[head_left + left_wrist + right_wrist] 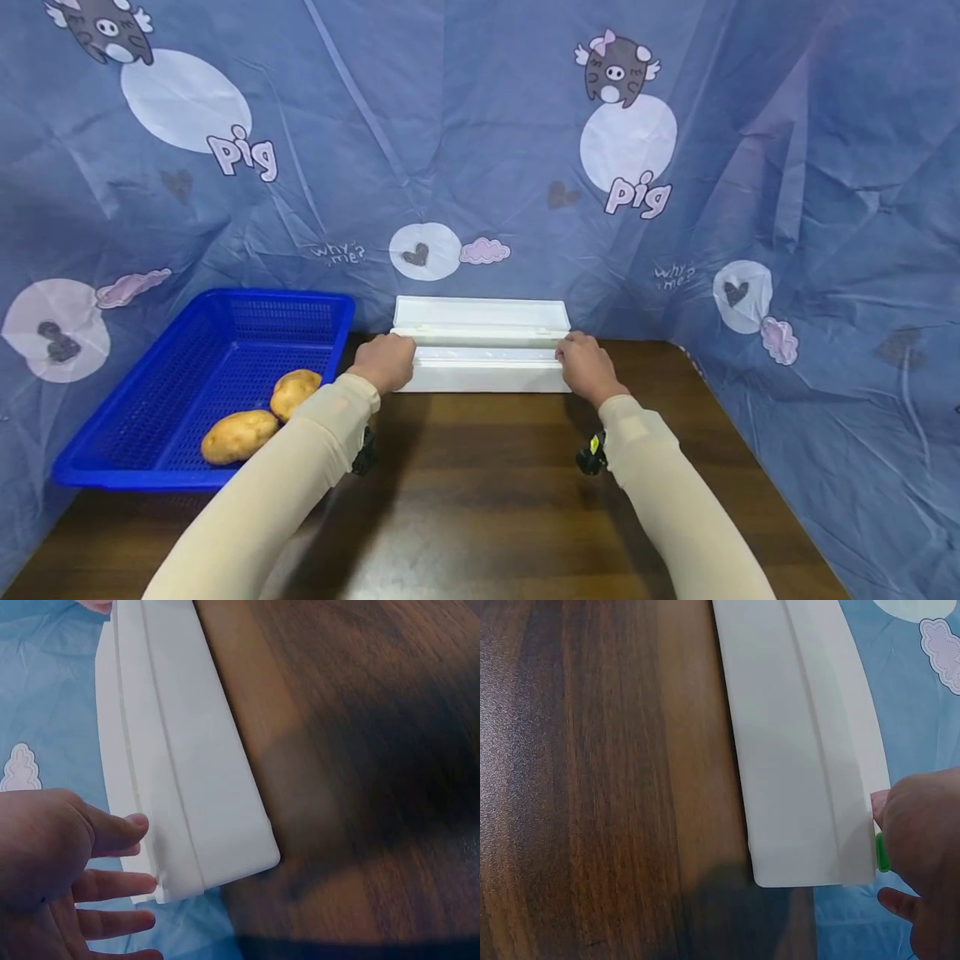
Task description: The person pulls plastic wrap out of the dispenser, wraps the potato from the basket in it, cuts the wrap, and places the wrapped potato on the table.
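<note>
A long white box (491, 379), shaped like a cling-film dispenser, lies at the back of the table with its lid (482, 313) raised. A pale shiny strip (487, 354) runs along its opening. At the box's left end is my left hand (384, 362); in the left wrist view its thumb and forefinger pinch at the box's edge, the other fingers held out. My right hand (588, 367) grips at the right end with curled fingers. Beside it a small green piece (883, 853) shows in the right wrist view. I cannot tell whether the fingers hold box or film.
A blue plastic basket (217, 479) stands to the left with two potatoes (239, 437) in its near right part. Brown wooden table (480, 500) lies in front of the box. Blue printed cloth (480, 150) hangs behind and on both sides.
</note>
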`<state>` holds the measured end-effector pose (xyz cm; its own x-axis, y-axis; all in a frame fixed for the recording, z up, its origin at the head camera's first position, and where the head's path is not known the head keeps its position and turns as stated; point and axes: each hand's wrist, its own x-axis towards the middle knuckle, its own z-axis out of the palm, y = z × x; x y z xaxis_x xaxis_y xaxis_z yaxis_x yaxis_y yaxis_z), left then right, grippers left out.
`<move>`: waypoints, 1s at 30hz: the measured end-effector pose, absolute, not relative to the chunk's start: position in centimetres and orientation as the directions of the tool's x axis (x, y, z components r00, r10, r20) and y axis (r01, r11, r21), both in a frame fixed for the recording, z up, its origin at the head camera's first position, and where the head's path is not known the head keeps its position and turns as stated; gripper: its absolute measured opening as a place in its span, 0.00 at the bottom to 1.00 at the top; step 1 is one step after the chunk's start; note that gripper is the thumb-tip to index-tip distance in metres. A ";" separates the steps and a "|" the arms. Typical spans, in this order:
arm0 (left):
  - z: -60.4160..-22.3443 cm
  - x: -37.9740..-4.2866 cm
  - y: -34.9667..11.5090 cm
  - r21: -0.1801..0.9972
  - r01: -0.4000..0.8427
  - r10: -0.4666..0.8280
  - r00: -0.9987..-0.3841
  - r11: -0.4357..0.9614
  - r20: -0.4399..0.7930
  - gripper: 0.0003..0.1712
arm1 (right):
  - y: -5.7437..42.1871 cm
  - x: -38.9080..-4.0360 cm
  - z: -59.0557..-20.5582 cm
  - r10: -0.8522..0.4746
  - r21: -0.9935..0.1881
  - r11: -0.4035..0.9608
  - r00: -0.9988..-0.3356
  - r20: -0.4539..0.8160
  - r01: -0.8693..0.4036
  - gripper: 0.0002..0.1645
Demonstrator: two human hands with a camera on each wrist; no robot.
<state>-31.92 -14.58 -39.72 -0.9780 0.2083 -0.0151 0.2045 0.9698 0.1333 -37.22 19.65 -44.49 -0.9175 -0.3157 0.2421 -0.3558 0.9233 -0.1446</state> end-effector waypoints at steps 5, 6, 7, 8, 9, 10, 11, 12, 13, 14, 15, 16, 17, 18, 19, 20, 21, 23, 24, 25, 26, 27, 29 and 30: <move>-40.3 -32.3 -14.0 0.135 0.186 0.188 -0.982 0.973 -0.005 0.09 | 19.7 -37.3 -44.6 -0.292 -0.149 0.934 -0.935 0.201 -0.324 0.09; -40.4 -32.4 -13.9 0.133 0.184 0.185 -0.983 0.974 0.000 0.09 | 19.7 -37.4 -44.6 -0.291 -0.149 0.935 -0.935 0.202 -0.323 0.09; -40.5 -32.5 -13.8 0.132 0.182 0.182 -0.983 0.974 0.008 0.09 | 19.7 -37.4 -44.7 -0.289 -0.150 0.935 -0.936 0.204 -0.321 0.08; -40.7 -32.7 -13.6 0.130 0.180 0.179 -0.984 0.975 0.017 0.09 | 19.7 -37.5 -44.7 -0.287 -0.150 0.935 -0.935 0.208 -0.320 0.08; -40.8 -32.7 -13.5 0.131 0.180 0.178 -0.984 0.975 0.027 0.09 | 19.8 -37.6 -44.8 -0.286 -0.149 0.936 -0.934 0.212 -0.320 0.08; -40.9 -32.8 -13.4 0.131 0.181 0.178 -0.983 0.975 0.034 0.09 | 19.8 -37.6 -44.8 -0.286 -0.148 0.936 -0.934 0.216 -0.320 0.08; -41.0 -32.9 -13.3 0.132 0.186 0.181 -0.982 0.974 0.044 0.09 | 19.7 -37.7 -44.8 -0.283 -0.151 0.936 -0.934 0.217 -0.318 0.08; -41.1 -32.9 -13.3 0.130 0.191 0.185 -0.981 0.973 0.055 0.08 | 19.7 -37.8 -44.8 -0.283 -0.152 0.936 -0.934 0.216 -0.319 0.08; -41.2 -33.0 -13.2 0.128 0.195 0.188 -0.980 0.972 0.065 0.08 | 19.7 -37.9 -44.8 -0.283 -0.154 0.935 -0.935 0.215 -0.318 0.08; -41.2 -33.0 -13.2 0.126 0.201 0.193 -0.978 0.971 0.075 0.08 | 19.6 -38.0 -44.8 -0.284 -0.156 0.935 -0.935 0.213 -0.319 0.08; -41.3 -33.0 -13.1 0.123 0.210 0.200 -0.976 0.970 0.088 0.08 | 19.6 -38.1 -44.7 -0.285 -0.155 0.935 -0.936 0.208 -0.319 0.09; -41.5 -33.0 -13.1 0.120 0.217 0.207 -0.974 0.969 0.095 0.08 | 19.5 -38.1 -44.7 -0.285 -0.155 0.935 -0.937 0.203 -0.318 0.09; -41.7 -33.0 -13.0 0.117 0.225 0.213 -0.971 0.967 0.105 0.08 | 19.5 -38.2 -44.7 -0.285 -0.153 0.936 -0.938 0.199 -0.316 0.09; -41.9 -33.0 -13.0 0.116 0.229 0.217 -0.970 0.966 0.109 0.07 | 19.6 -38.2 -44.6 -0.286 -0.147 0.937 -0.938 0.198 -0.317 0.10; -42.0 -33.1 -13.0 0.115 0.230 0.217 -0.970 0.966 0.112 0.07 | 19.5 -38.3 -44.5 -0.288 -0.143 0.937 -0.936 0.200 -0.319 0.09; -42.0 -33.1 -13.0 0.115 0.231 0.218 -0.969 0.966 0.117 0.07 | 19.4 -38.4 -44.4 -0.291 -0.137 0.937 -0.935 0.203 -0.321 0.09; -42.0 -33.2 -13.0 0.115 0.230 0.216 -0.969 0.966 0.118 0.07 | 19.4 -38.4 -44.4 -0.291 -0.132 0.937 -0.934 0.208 -0.322 0.09; -42.0 -33.2 -13.1 0.120 0.221 0.207 -0.971 0.968 0.116 0.07 | 19.3 -38.5 -44.2 -0.290 -0.130 0.938 -0.932 0.216 -0.322 0.09; -42.0 -33.2 -13.1 0.124 0.216 0.202 -0.973 0.969 0.114 0.07 | 19.2 -38.6 -44.1 -0.291 -0.130 0.937 -0.931 0.221 -0.324 0.08; -42.0 -33.2 -13.1 0.128 0.212 0.198 -0.974 0.969 0.112 0.07 | 19.1 -38.6 -44.0 -0.287 -0.132 0.938 -0.932 0.220 -0.320 0.08; -42.0 -33.2 -13.1 0.129 0.208 0.195 -0.975 0.970 0.110 0.07 | 19.1 -38.7 -43.9 -0.284 -0.135 0.939 -0.934 0.218 -0.317 0.08; -42.1 -33.2 -13.1 0.130 0.204 0.190 -0.976 0.970 0.108 0.08 | 19.1 -38.7 -43.8 -0.280 -0.139 0.939 -0.936 0.214 -0.313 0.09; -42.2 -33.2 -12.9 0.130 0.195 0.182 -0.977 0.972 0.107 0.10 | 19.0 -38.8 -43.7 -0.273 -0.147 0.941 -0.941 0.201 -0.305 0.10; -42.3 -33.2 -12.9 0.128 0.192 0.178 -0.978 0.973 0.110 0.10 | 19.0 -38.9 -43.7 -0.271 -0.151 0.941 -0.942 0.196 -0.303 0.10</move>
